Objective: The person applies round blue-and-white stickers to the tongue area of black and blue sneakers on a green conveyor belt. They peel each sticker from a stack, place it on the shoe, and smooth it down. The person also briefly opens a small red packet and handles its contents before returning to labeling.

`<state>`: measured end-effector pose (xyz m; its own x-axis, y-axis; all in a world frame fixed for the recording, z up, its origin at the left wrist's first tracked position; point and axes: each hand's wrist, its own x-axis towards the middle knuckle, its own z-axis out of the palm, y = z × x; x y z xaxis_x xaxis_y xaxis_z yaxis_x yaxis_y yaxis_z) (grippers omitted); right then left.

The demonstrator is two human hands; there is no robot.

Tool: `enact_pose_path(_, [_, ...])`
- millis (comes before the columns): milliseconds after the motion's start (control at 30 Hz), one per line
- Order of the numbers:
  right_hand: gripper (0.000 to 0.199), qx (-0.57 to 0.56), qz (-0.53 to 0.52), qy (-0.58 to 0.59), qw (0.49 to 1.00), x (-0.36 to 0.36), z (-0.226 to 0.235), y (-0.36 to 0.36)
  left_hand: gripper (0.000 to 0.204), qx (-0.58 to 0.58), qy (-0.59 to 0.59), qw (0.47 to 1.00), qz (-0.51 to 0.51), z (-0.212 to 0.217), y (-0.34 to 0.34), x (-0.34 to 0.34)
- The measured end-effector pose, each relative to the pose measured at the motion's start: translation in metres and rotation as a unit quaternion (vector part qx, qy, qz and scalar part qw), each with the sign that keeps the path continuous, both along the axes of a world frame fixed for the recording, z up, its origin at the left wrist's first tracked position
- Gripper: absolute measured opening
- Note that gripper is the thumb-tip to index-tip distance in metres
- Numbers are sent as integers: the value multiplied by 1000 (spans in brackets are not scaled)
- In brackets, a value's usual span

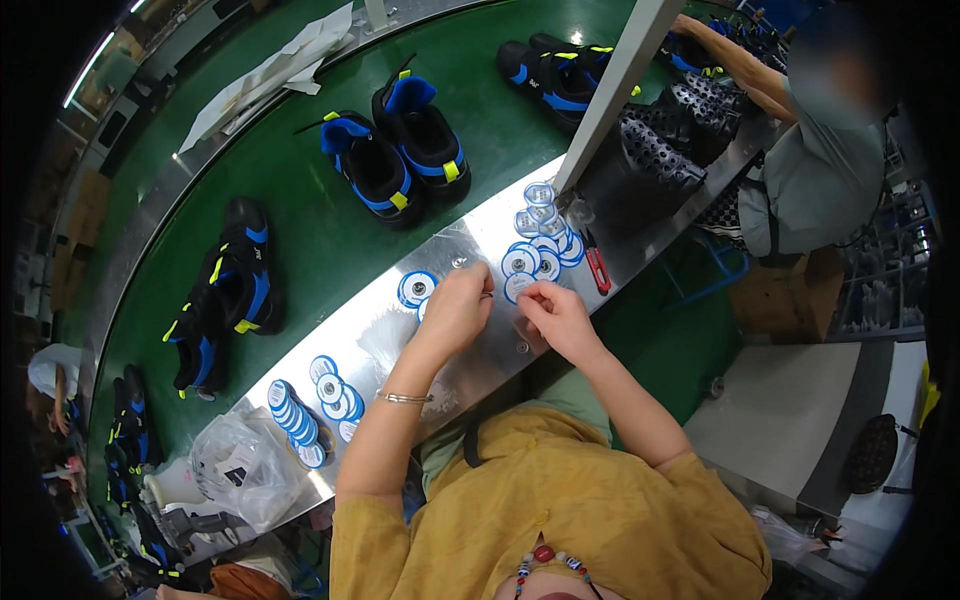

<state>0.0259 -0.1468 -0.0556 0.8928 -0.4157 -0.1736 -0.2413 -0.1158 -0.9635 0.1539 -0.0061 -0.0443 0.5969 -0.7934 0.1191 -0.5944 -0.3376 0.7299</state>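
Observation:
My left hand (458, 303) and my right hand (553, 312) meet over a shiny metal shelf (380, 335). Between their fingertips lies a round white-and-blue spool (517, 287); the fingers pinch at it, and I cannot tell whether a thread end is held. A heap of like spools (545, 240) lies just beyond my hands. One more spool (416, 288) rests left of my left hand. My left wrist wears a thin bracelet (404, 398).
Pairs of black-and-blue shoes (395, 150) ride a green conveyor belt (300, 230). More spools (310, 405) and a plastic bag (240, 465) sit at the shelf's left end. Red snips (598, 270) lie right of the heap. Another person (820, 150) works at upper right.

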Motion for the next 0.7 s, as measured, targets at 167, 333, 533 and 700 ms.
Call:
enact_pose_path(167, [22,92,-5,-92,992,26,16,0,15,-69,165,984,15,20,6,-6])
enact_pose_path(333, [22,213,7,-111,971,39,25,7,14,-119,174,977,31,28,9,-16])
enact_pose_path(533, [22,246,-6,-130,961,56,30,13,14,-121,89,988,41,38,14,-17])
enact_pose_path(700, [22,237,18,-141,961,72,39,14,18,-111,91,989,41,45,19,-11])
